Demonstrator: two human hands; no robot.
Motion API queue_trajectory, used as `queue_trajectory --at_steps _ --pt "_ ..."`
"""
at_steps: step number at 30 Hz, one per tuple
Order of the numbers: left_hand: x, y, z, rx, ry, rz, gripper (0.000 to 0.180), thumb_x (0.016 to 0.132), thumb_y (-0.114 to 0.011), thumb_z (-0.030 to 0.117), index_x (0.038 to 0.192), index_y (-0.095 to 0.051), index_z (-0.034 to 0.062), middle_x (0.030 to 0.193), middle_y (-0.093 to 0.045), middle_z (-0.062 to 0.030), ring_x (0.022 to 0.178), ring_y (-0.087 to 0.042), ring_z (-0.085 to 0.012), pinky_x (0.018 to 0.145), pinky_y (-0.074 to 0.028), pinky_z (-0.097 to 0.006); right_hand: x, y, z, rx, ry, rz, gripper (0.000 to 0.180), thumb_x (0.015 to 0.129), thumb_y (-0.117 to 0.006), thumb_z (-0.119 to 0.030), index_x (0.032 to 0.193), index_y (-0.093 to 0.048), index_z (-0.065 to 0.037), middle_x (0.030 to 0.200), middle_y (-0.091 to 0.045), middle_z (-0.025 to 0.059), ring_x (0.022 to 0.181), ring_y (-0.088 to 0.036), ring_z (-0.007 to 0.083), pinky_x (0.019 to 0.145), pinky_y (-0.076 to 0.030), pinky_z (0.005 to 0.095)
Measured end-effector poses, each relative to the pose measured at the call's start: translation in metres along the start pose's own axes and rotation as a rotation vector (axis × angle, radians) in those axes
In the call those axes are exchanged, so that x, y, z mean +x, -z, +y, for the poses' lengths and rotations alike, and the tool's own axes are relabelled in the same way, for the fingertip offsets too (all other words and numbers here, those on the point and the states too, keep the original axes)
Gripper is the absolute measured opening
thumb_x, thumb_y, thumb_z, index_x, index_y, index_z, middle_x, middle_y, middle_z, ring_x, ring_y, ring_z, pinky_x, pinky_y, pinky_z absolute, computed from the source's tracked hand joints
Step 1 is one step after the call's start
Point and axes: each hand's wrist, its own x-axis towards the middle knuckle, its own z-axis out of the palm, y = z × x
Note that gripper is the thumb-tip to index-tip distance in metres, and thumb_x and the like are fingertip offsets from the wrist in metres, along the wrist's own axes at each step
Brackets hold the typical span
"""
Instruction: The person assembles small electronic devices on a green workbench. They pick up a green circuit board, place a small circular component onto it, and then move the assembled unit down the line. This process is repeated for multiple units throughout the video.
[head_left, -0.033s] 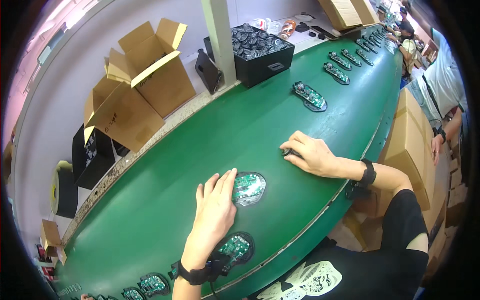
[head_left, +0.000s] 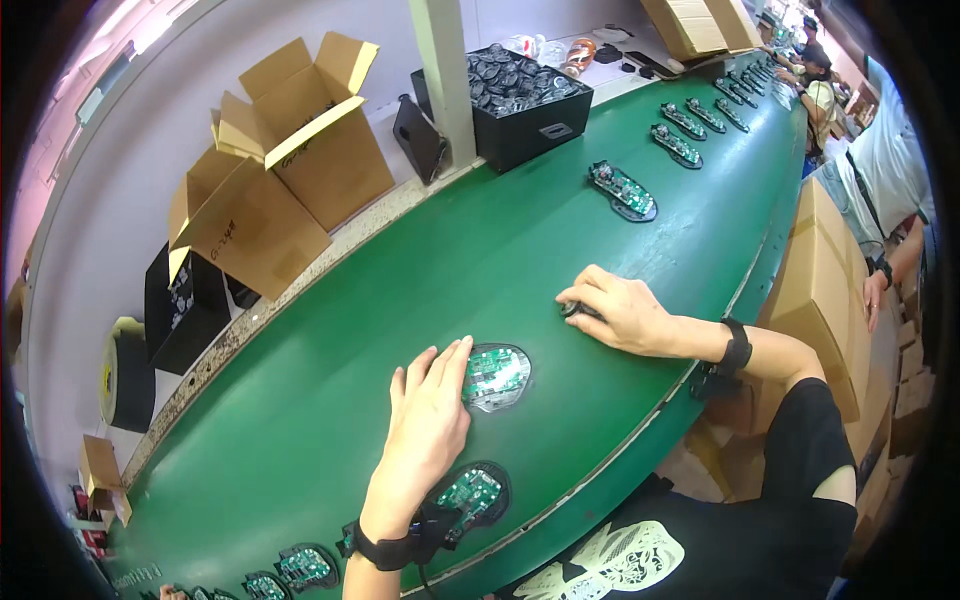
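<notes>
Right hand (head_left: 628,314) pinching a small dark part (head_left: 576,310) just above or on the green work surface (head_left: 330,400), cannot tell which; left hand (head_left: 428,415) unclenched, fingers extended along the left edge of a circuit-board assembly (head_left: 498,376); that assembly lies board-up between the hands; a second assembly (head_left: 474,494) beside the left wrist.

Green belt (head_left: 300,400) free left of left hand (head_left: 428,415); circuit board (head_left: 497,376) blocks right.
</notes>
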Motion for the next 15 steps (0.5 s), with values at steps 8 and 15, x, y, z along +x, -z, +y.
queue_trajectory --at_steps 8,15 --pt "-0.014 0.012 -0.003 0.021 0.008 -0.001 0.073 0.075 -0.06 -0.007 0.145 -0.042 0.0047 0.138 -0.055 -0.0155 0.126 -0.05 -0.0355 0.109 -0.038 -0.048 0.014 -0.003 -0.034 -0.203 0.298 -0.017 0.026 0.08 -0.072 -0.017 0.105 -0.066 -0.013 0.092 -0.059 0.0002 0.086 -0.058 0.0197 0.062 -0.054 0.0324" --pt "-0.036 0.026 -0.032 0.242 0.117 0.113 0.074 0.076 -0.065 -0.004 0.145 -0.042 0.0036 0.139 -0.053 -0.0181 0.128 -0.049 -0.036 0.109 -0.038 -0.047 0.024 0.002 -0.051 -0.197 0.388 -0.06 0.031 0.076 -0.074 -0.012 0.106 -0.068 -0.012 0.09 -0.06 -0.0004 0.084 -0.057 0.0192 0.061 -0.054 0.0319"
